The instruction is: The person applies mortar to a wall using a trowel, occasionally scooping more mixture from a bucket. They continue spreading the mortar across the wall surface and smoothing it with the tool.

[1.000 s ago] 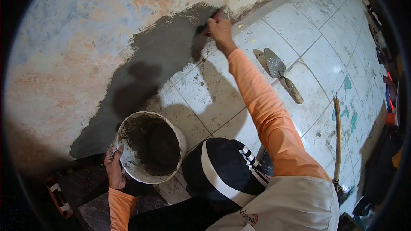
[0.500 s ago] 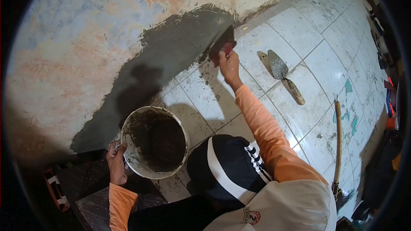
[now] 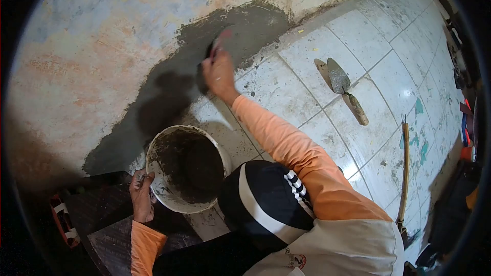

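My right hand (image 3: 220, 74) is closed around a reddish, flat plastering float (image 3: 220, 43), blurred by motion and seen nearly edge-on. It is against the band of wet grey mortar (image 3: 169, 66) along the foot of the wall; whether its face touches is hard to see. On the near side, my left hand (image 3: 142, 194) grips the rim of a pale bucket (image 3: 225, 166), fingers closed at its left edge. The bucket is tilted towards me, its inside wall smeared with mortar and dark mortar at the bottom.
A pointed trowel (image 3: 339, 76) with a worn handle lies on the white floor tiles (image 3: 302, 89). Further right are a thin wooden stick (image 3: 404, 168) and assorted items along the edge. A dark board (image 3: 117, 240) lies below my left hand. Patchy painted wall (image 3: 102, 61) rises on the left.
My right hand has swept left with the float, from the mortar's right end by the tiles to its middle. My left hand still holds the bucket. The view has shifted slightly.
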Action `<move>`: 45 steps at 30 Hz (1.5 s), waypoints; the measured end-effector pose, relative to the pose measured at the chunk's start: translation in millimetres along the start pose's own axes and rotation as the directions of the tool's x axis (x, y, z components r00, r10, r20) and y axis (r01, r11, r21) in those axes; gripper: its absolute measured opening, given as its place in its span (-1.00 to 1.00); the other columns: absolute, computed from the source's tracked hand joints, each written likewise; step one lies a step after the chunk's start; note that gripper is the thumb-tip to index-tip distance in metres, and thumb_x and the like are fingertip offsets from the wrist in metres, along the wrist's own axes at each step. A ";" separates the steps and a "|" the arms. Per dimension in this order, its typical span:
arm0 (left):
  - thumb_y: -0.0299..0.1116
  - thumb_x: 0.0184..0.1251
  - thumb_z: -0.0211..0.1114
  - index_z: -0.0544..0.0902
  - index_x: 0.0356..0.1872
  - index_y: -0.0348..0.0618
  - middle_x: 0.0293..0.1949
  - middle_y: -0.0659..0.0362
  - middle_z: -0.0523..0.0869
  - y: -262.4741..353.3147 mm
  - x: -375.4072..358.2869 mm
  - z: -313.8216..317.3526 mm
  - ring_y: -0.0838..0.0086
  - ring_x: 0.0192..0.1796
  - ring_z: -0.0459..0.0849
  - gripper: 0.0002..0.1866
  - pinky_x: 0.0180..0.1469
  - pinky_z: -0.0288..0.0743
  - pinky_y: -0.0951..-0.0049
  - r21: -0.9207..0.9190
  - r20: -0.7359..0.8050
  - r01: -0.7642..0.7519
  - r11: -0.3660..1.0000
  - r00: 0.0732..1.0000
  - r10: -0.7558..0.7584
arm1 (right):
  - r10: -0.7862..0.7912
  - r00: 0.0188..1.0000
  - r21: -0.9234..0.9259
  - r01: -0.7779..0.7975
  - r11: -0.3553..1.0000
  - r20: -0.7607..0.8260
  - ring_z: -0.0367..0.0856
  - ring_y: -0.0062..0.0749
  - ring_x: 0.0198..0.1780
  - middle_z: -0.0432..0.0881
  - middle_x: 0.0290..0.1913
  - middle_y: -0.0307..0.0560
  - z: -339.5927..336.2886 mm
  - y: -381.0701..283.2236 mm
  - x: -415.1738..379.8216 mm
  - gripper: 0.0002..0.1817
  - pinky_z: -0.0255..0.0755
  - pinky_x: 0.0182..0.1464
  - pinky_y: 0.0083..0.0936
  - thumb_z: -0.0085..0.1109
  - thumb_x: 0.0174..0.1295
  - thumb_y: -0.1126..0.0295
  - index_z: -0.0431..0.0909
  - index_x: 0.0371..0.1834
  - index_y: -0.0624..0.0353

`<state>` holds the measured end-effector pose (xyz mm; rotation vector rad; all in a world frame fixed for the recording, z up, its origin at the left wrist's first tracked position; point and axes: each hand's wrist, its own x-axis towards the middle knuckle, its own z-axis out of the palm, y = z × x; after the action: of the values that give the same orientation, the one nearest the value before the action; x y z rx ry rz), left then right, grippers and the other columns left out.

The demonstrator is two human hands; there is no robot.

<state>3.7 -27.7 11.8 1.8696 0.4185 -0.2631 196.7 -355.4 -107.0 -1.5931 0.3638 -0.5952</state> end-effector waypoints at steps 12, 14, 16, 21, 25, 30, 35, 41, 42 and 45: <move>-0.37 0.59 0.35 0.70 0.06 -0.03 -0.32 0.42 0.74 -10.6 -2.5 -9.4 0.87 -0.57 0.45 -0.86 -0.65 0.13 0.74 -0.032 -0.023 0.036 0.999 0.999 -0.037 | -0.031 0.994 0.126 0.018 0.992 0.106 0.72 0.04 -0.30 0.70 -0.35 0.29 -68.9 75.8 -78.4 -0.80 0.56 -0.19 -0.08 0.14 0.44 0.42 0.63 -0.17 0.39; -0.36 0.59 0.35 0.70 0.04 -0.03 -0.33 0.43 0.72 -12.9 1.4 -9.8 0.87 -0.57 0.45 -0.88 -0.65 0.13 0.74 -0.062 -0.027 0.053 0.997 0.998 -0.055 | 0.057 0.998 0.162 -0.052 0.985 -0.026 0.71 -0.17 -0.37 0.70 -0.45 0.17 -87.5 112.2 -48.9 -0.77 0.55 -0.25 -0.15 0.18 0.44 0.37 0.63 -0.26 0.38; -0.36 0.59 0.36 0.70 0.03 -0.02 -0.34 0.44 0.71 -7.7 1.5 -4.6 0.87 -0.57 0.45 -0.89 -0.65 0.13 0.74 -0.049 -0.037 0.049 0.998 0.998 -0.051 | 0.097 0.990 0.145 -0.082 0.986 -0.099 0.69 -0.35 -0.37 0.71 -0.43 0.01 -89.0 139.9 -8.9 -0.78 0.56 -0.28 -0.27 0.21 0.45 0.38 0.64 -0.26 0.36; -0.35 0.59 0.37 0.71 0.02 -0.01 -0.36 0.46 0.69 -5.2 0.0 -6.4 0.87 -0.58 0.43 -0.89 -0.65 0.14 0.74 -0.016 -0.054 0.042 0.999 0.998 -0.043 | 0.247 0.968 0.328 -0.220 0.919 -0.044 0.71 -0.27 -0.32 0.71 -0.39 -0.02 -36.3 149.9 42.6 -0.74 0.59 -0.24 -0.25 0.25 0.42 0.36 0.62 -0.29 0.41; -0.35 0.59 0.37 0.70 0.03 -0.02 -0.35 0.45 0.69 -6.4 1.8 -7.3 0.86 -0.58 0.41 -0.88 -0.65 0.12 0.72 -0.035 -0.027 0.031 0.999 0.999 -0.032 | 0.075 0.983 -0.121 -0.095 0.988 -0.165 0.75 0.23 -0.18 0.72 -0.26 0.45 4.0 90.1 37.4 -0.60 0.59 -0.09 -0.03 0.33 0.35 0.22 0.64 -0.24 0.49; -0.34 0.57 0.39 0.70 0.03 0.01 -0.32 0.46 0.72 -8.8 6.2 -5.8 0.86 -0.57 0.42 -0.87 -0.66 0.10 0.71 -0.069 -0.031 0.046 0.997 0.998 -0.049 | -0.148 0.989 -0.017 0.148 0.989 -0.005 0.74 0.30 -0.18 0.74 -0.25 0.39 19.0 12.5 -34.3 -0.69 0.55 -0.14 -0.01 0.28 0.37 0.29 0.62 -0.27 0.43; -0.34 0.57 0.39 0.69 0.04 0.00 -0.32 0.45 0.71 -9.3 1.7 -7.9 0.85 -0.57 0.43 -0.86 -0.66 0.12 0.71 -0.050 -0.059 0.036 0.998 0.998 -0.039 | -0.061 0.958 0.222 -0.003 0.975 0.282 0.74 0.06 -0.23 0.73 -0.25 0.30 -21.5 25.6 -88.0 -0.79 0.59 -0.13 -0.08 0.19 0.42 0.42 0.62 -0.05 0.39; -0.35 0.58 0.37 0.70 0.01 -0.03 -0.33 0.44 0.70 -11.9 1.4 -7.4 0.85 -0.59 0.41 -0.89 -0.66 0.16 0.71 -0.044 -0.050 0.045 0.998 0.998 -0.047 | 0.204 0.974 0.386 -0.227 0.894 0.101 0.69 -0.33 -0.35 0.72 -0.37 0.06 -35.8 133.2 -30.9 -0.79 0.58 -0.24 -0.27 0.20 0.41 0.41 0.61 -0.14 0.41; -0.36 0.59 0.37 0.70 0.00 -0.04 -0.33 0.44 0.70 -11.5 2.1 -8.2 0.85 -0.59 0.41 -0.90 -0.67 0.16 0.71 -0.032 -0.045 0.038 0.999 0.998 -0.039 | 0.269 0.961 0.477 -0.267 0.837 0.066 0.70 -0.31 -0.35 0.72 -0.39 0.06 -23.3 140.2 -16.7 -0.78 0.58 -0.24 -0.25 0.21 0.40 0.40 0.62 -0.17 0.42; -0.36 0.60 0.35 0.70 0.00 -0.03 -0.32 0.43 0.71 -13.4 1.1 -10.6 0.85 -0.59 0.41 -0.91 -0.67 0.17 0.71 -0.043 -0.029 0.036 0.998 0.999 -0.038 | 0.294 0.955 0.316 -0.291 0.903 0.039 0.75 -0.28 -0.40 0.78 -0.40 0.08 -4.2 37.3 4.1 -0.70 0.61 -0.30 -0.27 0.17 0.46 0.36 0.66 -0.25 0.48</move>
<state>-1.1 -13.5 3.3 1.8280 0.4761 -0.2497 201.9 -365.5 -143.0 -1.1954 0.4792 -0.4049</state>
